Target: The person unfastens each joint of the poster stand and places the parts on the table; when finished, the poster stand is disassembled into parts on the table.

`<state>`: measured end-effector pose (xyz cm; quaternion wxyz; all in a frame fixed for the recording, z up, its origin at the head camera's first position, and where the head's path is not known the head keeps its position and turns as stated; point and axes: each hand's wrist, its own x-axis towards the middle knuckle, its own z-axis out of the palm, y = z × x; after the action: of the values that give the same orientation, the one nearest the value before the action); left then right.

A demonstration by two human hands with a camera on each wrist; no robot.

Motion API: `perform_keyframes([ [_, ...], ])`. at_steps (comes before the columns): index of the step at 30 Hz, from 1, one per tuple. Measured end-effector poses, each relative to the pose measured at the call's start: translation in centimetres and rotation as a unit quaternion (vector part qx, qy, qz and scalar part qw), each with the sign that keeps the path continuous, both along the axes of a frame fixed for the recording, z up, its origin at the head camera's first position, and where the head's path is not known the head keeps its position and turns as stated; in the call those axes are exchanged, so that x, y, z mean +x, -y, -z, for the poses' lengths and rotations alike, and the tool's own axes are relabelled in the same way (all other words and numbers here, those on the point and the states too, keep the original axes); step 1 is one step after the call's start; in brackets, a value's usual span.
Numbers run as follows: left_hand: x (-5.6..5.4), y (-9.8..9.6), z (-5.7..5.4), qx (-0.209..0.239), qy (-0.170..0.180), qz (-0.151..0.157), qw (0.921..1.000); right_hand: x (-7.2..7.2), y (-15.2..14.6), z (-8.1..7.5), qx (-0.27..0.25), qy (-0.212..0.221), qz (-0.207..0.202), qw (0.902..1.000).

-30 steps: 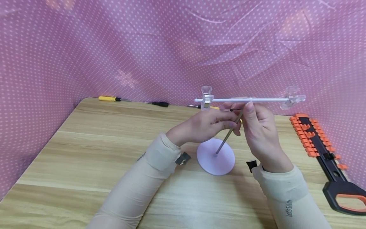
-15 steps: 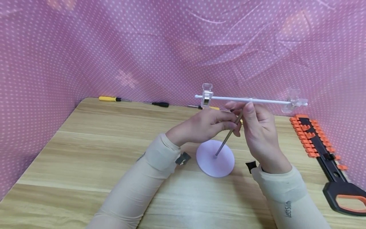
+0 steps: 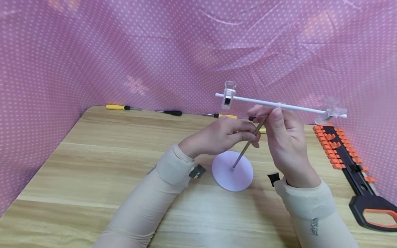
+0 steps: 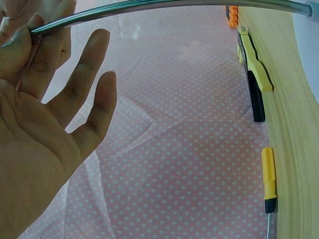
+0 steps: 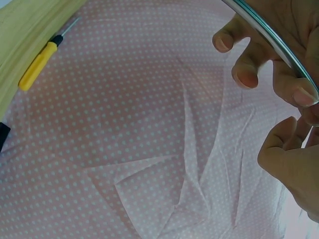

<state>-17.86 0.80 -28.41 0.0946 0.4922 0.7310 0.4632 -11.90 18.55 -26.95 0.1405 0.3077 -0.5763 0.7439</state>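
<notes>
My left hand [image 3: 217, 136] pinches a slim metal rod [image 3: 245, 151] between thumb and fingertips; in the left wrist view its other fingers are spread. The rod rises at a slant from the centre of a round pale base [image 3: 224, 179]. At the rod's upper end, my right hand [image 3: 286, 148] pinches the middle of a white crossbar [image 3: 251, 100] with thumb and fingers. A clear clip [image 3: 229, 93] sits near the bar's left end, and a second clear clip [image 3: 330, 112] near its right end. The crossbar slopes down to the right. The right fingertips partly cover the joint.
Along the far edge of the wooden table [image 3: 108, 155] lie a yellow screwdriver [image 3: 115, 107], a black screwdriver [image 3: 172, 113] and another yellow screwdriver [image 3: 227, 116]. A yellow-and-black tool [image 4: 256, 69] lies farther right. At right is a black rack with orange clips [image 3: 347, 158]. Pink dotted cloth [image 3: 170, 51] hangs behind.
The crossbar has turned clockwise in the head view: its left end rose and its right end dropped. It and my right hand shifted slightly right. The left hand stays on the rod.
</notes>
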Motion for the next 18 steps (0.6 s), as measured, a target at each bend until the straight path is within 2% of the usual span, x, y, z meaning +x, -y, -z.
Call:
perform_keyframes([
  [18,0.06,0.16,-0.06,-0.014,0.002,-0.010,0.9998,-0.03,0.02,0.17,0.006,0.004,0.003,1.0000],
])
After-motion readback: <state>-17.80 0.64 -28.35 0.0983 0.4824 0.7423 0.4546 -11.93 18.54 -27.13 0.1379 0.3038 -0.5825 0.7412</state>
